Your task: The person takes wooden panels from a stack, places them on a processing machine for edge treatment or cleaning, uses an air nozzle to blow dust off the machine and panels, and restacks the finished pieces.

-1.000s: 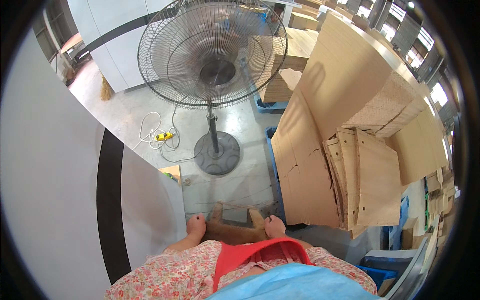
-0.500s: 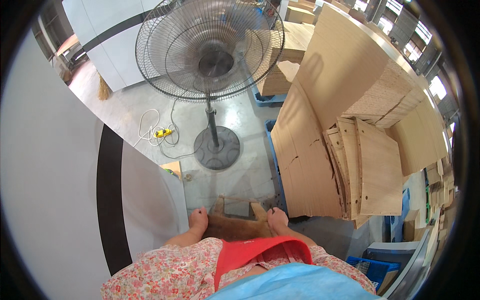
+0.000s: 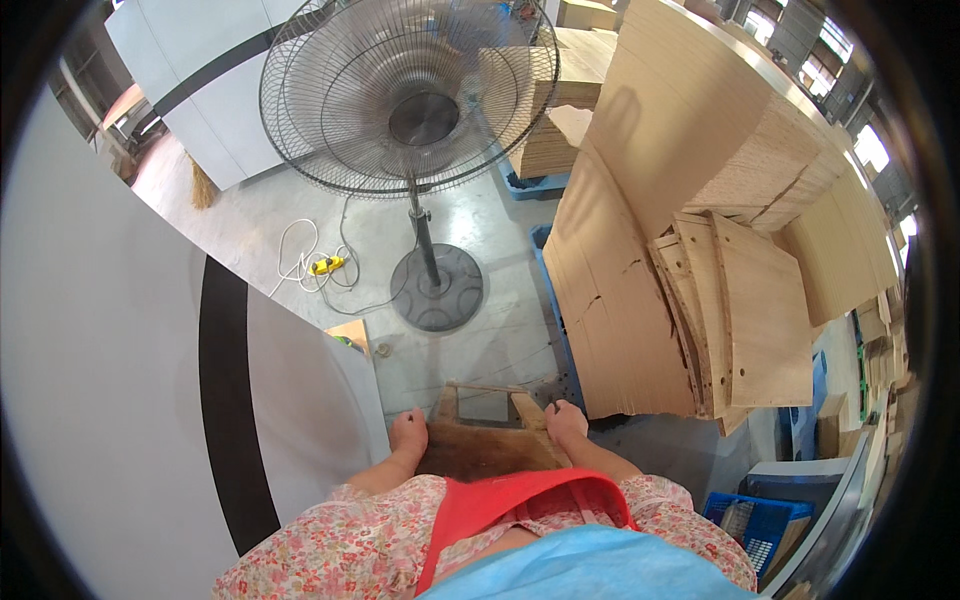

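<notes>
Low in front of my body is a brown wooden stool [image 3: 490, 450]. Its seat is nearest me, and two legs joined by a thin crossbar stick out beyond it. My left hand [image 3: 408, 432] is closed at the left edge of the seat. At the right side, by the other leg, my right hand [image 3: 567, 422] is closed too. Both hands appear to grip the stool, though their undersides are hidden. My apron covers the near part of the seat.
Ahead stands a pedestal fan [image 3: 422, 118] on a round base, with a cable and yellow power strip [image 3: 326, 266] beside it. A large white panel [image 3: 110, 330] fills the left. Tall stacked boards [image 3: 625, 300] stand close on the right, near a blue basket [image 3: 757, 525].
The view has shifted slightly. Both hands and the stool have moved a little to the right together, and more of the seat shows. Both hands stay closed.
</notes>
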### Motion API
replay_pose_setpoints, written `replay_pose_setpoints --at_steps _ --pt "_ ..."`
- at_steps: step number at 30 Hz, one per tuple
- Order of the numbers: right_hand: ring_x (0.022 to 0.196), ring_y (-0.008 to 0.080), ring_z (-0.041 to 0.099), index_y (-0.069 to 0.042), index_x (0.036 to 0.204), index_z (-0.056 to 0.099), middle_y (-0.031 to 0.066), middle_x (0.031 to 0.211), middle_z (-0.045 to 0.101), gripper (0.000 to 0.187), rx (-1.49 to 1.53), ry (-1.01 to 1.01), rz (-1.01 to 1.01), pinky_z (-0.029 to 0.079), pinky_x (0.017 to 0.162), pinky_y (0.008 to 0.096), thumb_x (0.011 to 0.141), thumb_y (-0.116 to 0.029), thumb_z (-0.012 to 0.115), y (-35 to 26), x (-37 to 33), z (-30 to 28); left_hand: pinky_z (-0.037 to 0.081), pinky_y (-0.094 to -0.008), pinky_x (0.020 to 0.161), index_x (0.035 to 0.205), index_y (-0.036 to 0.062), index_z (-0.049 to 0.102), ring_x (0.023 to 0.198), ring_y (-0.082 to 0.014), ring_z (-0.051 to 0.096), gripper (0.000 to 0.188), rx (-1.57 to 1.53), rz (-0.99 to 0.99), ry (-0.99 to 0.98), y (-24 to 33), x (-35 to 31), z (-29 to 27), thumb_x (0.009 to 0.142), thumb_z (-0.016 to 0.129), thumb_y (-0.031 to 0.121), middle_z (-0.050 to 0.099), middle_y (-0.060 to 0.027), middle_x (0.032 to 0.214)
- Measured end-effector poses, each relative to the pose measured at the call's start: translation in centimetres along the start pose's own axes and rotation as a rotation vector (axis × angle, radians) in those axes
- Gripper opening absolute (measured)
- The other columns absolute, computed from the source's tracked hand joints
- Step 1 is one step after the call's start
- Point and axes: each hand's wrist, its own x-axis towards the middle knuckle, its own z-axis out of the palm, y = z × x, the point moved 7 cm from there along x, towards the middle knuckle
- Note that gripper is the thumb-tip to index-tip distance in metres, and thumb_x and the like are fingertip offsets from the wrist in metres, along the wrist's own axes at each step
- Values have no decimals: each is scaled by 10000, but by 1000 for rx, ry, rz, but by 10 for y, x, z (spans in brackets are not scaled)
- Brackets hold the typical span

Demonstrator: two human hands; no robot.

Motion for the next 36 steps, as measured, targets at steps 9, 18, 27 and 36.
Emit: replay_pose_setpoints --at_steps 9,18,27,36 --pt "1000 351 587 -48 960 593 189 1045 623 358 19 5 -14 471 849 443 901 -364 437 -4 -2 -2 439 -492 809 873 -8 635 922 -458 559 474 -16 13 35 -1 3 0 857 410 409 608 -276 932" --pt "1055 339 572 -38 1130 599 180 1129 610 444 76 -5 -7 453 903 416 894 -385 456 -4 -8 -9 442 -491 823 913 -3 647 931 -442 574 504 -2 48 2 -12 10 12 877 404 437 619 -268 966" --pt "1089 320 553 -36 1151 593 164 1174 591 445 157 170 -11 445 915 400 895 -375 458 5 -3 1 438 -470 817 906 -33 634 920 -443 572 497 -58 93 21 -15 10 9 889 402 407 624 -267 934" --pt "1125 344 505 -27 1146 571 161 1218 544 391 337 319 -159 429 915 407 849 -280 550 11 -33 -9 436 -451 834 935 -39 627 916 -432 568 487 -82 172 147 -9 18 1 920 393 389 625 -259 952"
